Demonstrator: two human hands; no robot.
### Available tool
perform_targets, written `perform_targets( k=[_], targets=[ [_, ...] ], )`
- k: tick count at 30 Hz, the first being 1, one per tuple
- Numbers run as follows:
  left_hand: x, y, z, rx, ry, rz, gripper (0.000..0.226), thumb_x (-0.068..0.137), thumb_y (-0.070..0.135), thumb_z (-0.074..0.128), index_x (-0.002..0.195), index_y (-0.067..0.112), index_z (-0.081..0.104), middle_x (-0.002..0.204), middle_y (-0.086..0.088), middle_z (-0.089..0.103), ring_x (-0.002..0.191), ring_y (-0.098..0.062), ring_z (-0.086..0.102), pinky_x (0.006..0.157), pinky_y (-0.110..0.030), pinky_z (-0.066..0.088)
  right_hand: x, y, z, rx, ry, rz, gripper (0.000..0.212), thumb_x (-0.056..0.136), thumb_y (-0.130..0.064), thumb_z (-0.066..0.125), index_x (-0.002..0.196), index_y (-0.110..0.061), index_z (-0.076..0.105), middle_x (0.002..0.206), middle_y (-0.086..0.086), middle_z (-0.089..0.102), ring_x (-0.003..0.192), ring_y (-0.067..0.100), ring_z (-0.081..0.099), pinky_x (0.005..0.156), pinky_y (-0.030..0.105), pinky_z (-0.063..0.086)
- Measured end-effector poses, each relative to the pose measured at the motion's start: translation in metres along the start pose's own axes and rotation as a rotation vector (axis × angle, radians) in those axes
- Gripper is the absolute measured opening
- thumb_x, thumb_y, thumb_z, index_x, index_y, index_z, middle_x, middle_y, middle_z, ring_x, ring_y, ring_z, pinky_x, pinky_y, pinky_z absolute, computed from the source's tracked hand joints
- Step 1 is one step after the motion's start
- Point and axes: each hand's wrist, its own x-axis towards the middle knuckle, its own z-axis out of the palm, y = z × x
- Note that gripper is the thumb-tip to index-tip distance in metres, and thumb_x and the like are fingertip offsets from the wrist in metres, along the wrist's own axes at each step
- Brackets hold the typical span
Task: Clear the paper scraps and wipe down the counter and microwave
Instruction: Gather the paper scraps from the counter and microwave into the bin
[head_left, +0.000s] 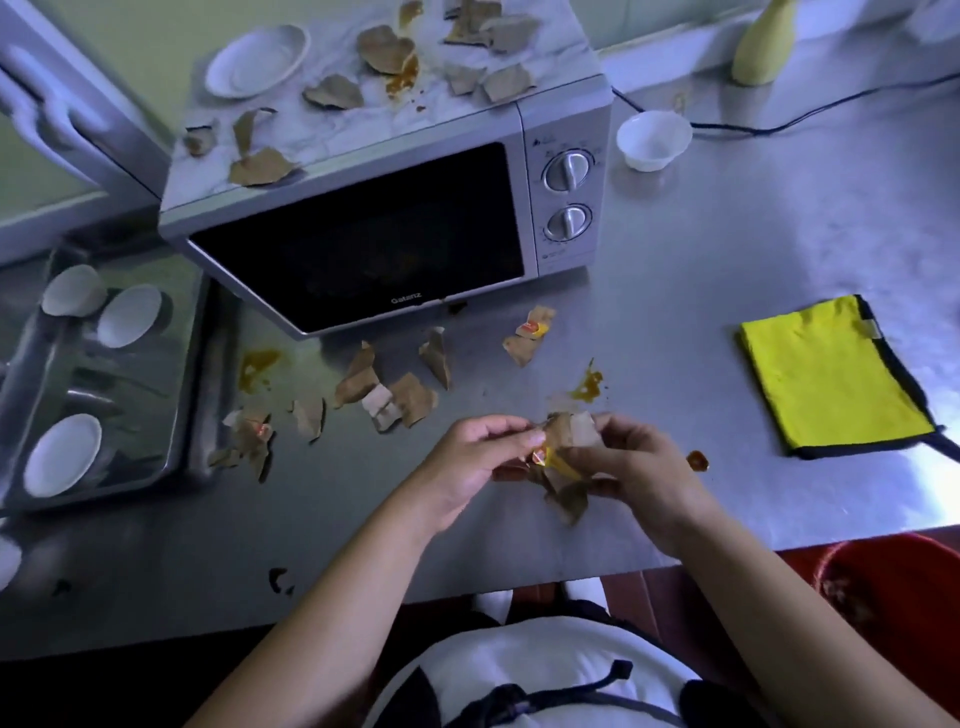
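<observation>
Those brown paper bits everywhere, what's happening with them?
A person is tidying up. Both the left hand and right hand hold a bunch of paper scraps above the counter. More scraps lie before and atop the microwave. The yellow cloth lies untouched.

The microwave (384, 208) stands at the back of the counter (701, 270), with scraps (384, 49) and a dish (257, 61) on top. More scraps (387, 395) lie on the counter before it, a tray (197, 364) of dishes to its left, a bowl (653, 140) just to its right. The cloth (831, 376) lies well right, and both hands, left (467, 462) and right (639, 467), meet at a bunch (563, 457) near the front edge.
</observation>
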Motion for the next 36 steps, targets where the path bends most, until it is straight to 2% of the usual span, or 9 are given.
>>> perform_targets(
  k=[2,4,8,14,18,22,26,31,36],
  targets=[
    [0.019,0.001,-0.009,0.028,-0.027,0.001,0.021,0.086,0.034,0.072,0.099,0.019,0.077,0.097,-0.003,0.076,0.091,-0.018,0.071,0.077,-0.027,0.056,-0.008,-0.002,-0.002,0.053,0.117,-0.026,0.018,0.083,0.012,0.064,0.089,-0.005,0.066,0.086,0.015,0.072,0.074,0.029,0.071,0.061,0.034,0.057],
    [0.052,0.0,-0.019,0.262,0.091,0.038,0.013,0.089,0.034,0.07,0.097,0.025,0.075,0.093,0.003,0.076,0.091,-0.016,0.071,0.074,-0.025,0.053,-0.017,-0.001,-0.008,0.1,0.243,-0.051,0.02,0.084,0.013,0.063,0.089,-0.006,0.066,0.083,0.013,0.071,0.072,0.028,0.071,0.063,0.036,0.058],
    [0.134,0.006,-0.028,0.642,0.297,0.136,0.011,0.084,0.027,0.074,0.089,0.023,0.064,0.091,0.002,0.069,0.095,-0.025,0.067,0.087,-0.038,0.055,-0.04,0.009,-0.015,0.188,0.4,-0.041,0.018,0.083,0.014,0.063,0.094,0.0,0.065,0.085,0.016,0.072,0.068,0.024,0.072,0.057,0.032,0.058],
    [0.225,0.024,-0.019,1.099,0.344,0.201,0.045,0.084,0.036,0.069,0.121,0.011,0.059,0.126,-0.017,0.055,0.115,-0.037,0.056,0.095,-0.042,0.049,-0.075,0.019,-0.009,0.241,0.523,-0.118,0.025,0.082,0.01,0.062,0.084,-0.009,0.077,0.087,0.02,0.075,0.069,0.03,0.073,0.052,0.035,0.057],
    [0.241,0.021,-0.022,1.037,0.386,0.189,0.026,0.084,0.029,0.069,0.105,0.015,0.064,0.121,-0.014,0.058,0.111,-0.034,0.057,0.095,-0.043,0.05,-0.094,0.037,-0.003,0.319,0.648,-0.145,0.019,0.083,0.01,0.064,0.091,-0.005,0.074,0.09,0.023,0.074,0.071,0.034,0.073,0.054,0.034,0.057],
    [0.235,0.021,-0.03,0.704,0.359,0.204,0.011,0.081,0.016,0.073,0.086,0.019,0.064,0.098,-0.008,0.073,0.082,-0.022,0.064,0.074,-0.029,0.05,-0.104,0.054,0.006,0.289,0.73,-0.11,0.026,0.085,0.006,0.065,0.087,-0.016,0.078,0.093,0.016,0.076,0.075,0.025,0.075,0.055,0.027,0.057],
    [0.216,0.032,-0.045,0.314,0.158,0.143,0.02,0.084,0.005,0.073,0.102,0.009,0.069,0.085,-0.007,0.07,0.068,-0.015,0.06,0.065,-0.025,0.049,-0.108,0.06,0.015,0.301,0.751,-0.1,0.023,0.085,0.003,0.067,0.088,-0.016,0.077,0.095,0.018,0.076,0.077,0.026,0.074,0.058,0.029,0.058],
    [0.2,0.03,-0.068,0.729,-0.1,-0.027,0.019,0.083,0.003,0.075,0.099,0.011,0.069,0.085,-0.007,0.066,0.067,-0.015,0.058,0.058,-0.021,0.046,-0.115,0.056,0.024,0.323,0.805,-0.135,0.018,0.086,0.006,0.065,0.095,-0.007,0.073,0.092,0.021,0.075,0.071,0.027,0.073,0.053,0.03,0.057],
    [0.207,0.026,-0.062,1.104,0.059,0.187,0.04,0.077,0.01,0.079,0.113,0.014,0.061,0.106,-0.001,0.058,0.098,-0.02,0.057,0.092,-0.034,0.049,-0.12,0.048,0.035,0.323,0.876,-0.191,0.018,0.087,0.01,0.062,0.096,-0.004,0.069,0.081,0.011,0.076,0.066,0.02,0.073,0.049,0.025,0.055]
  ],
)
